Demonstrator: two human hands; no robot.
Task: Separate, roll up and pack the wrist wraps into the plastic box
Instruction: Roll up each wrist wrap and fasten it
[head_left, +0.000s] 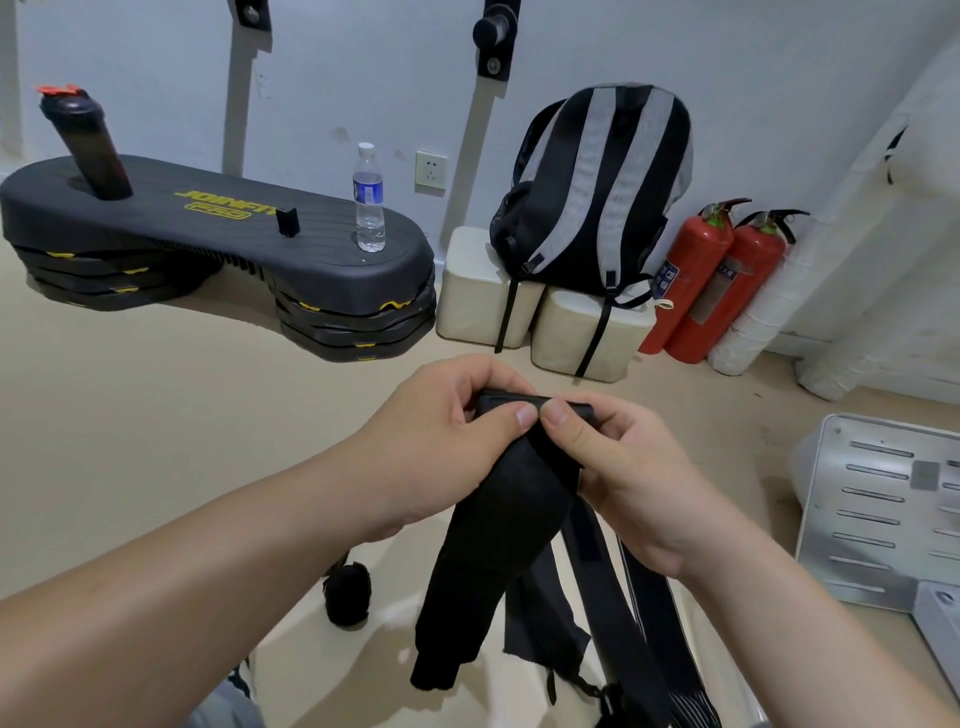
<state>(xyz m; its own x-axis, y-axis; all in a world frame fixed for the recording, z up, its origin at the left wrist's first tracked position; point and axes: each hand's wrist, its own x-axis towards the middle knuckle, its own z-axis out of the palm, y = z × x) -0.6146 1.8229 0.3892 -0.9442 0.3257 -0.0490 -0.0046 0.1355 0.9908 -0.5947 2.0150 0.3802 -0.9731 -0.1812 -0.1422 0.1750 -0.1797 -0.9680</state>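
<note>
Black wrist wraps (498, 525); black-and-grey striped backpack (597, 192); two red fire extinguishers (711, 286); black step platform (218, 234) with yellow lettering; cream blocks (478, 296)

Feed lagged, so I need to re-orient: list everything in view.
wraps: several, black, hanging from both grips
roll: 1, black, floor lower left
step: 1, black, left
shaker: 1, black, on step
water bottle: 1, clear, on step
backpack: 1, grey-black, on boxes
boxes: 2, white, by wall
extinguishers: 2, red, right of boxes
slotted panel: 1, white, right edge
left grip: pinches wraps
right grip: pinches wraps
</note>
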